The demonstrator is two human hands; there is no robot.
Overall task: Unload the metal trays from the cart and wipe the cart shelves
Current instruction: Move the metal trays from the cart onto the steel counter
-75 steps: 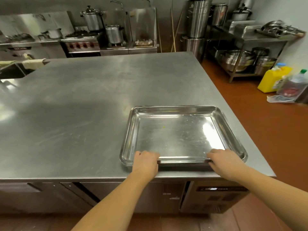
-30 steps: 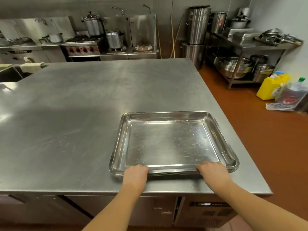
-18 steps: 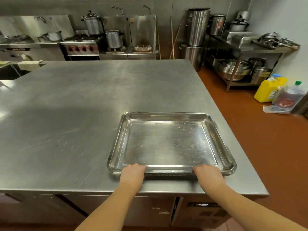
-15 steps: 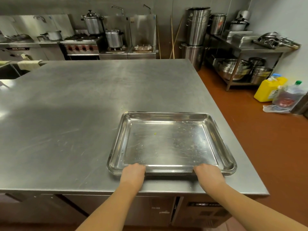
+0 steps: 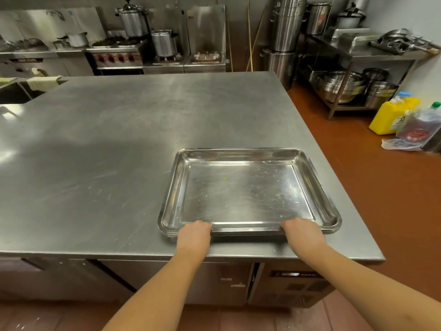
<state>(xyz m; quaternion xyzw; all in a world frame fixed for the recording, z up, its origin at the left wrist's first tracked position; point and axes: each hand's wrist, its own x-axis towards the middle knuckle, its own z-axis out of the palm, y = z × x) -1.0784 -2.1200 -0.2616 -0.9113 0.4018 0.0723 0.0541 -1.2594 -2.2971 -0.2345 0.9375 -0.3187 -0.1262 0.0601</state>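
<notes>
A stack of shallow metal trays point(image 5: 248, 192) lies flat on the steel worktable point(image 5: 119, 151), near its front right corner. The top tray is empty apart from small specks. My left hand point(image 5: 194, 232) grips the stack's near rim at the left, fingers curled over the edge. My right hand point(image 5: 301, 231) grips the same rim at the right. The cart is not in view.
The table's front edge runs just below my hands and its right edge lies close to the trays. A rack with bowls point(image 5: 346, 87) stands at the back right. A yellow jug point(image 5: 391, 115) and a bottle point(image 5: 422, 125) sit on the red floor. Stoves with pots point(image 5: 133, 20) line the back wall.
The tray stack has come down from slightly above the table to rest flat on it, a little nearer the front edge. Both hands have stayed on the near rim.
</notes>
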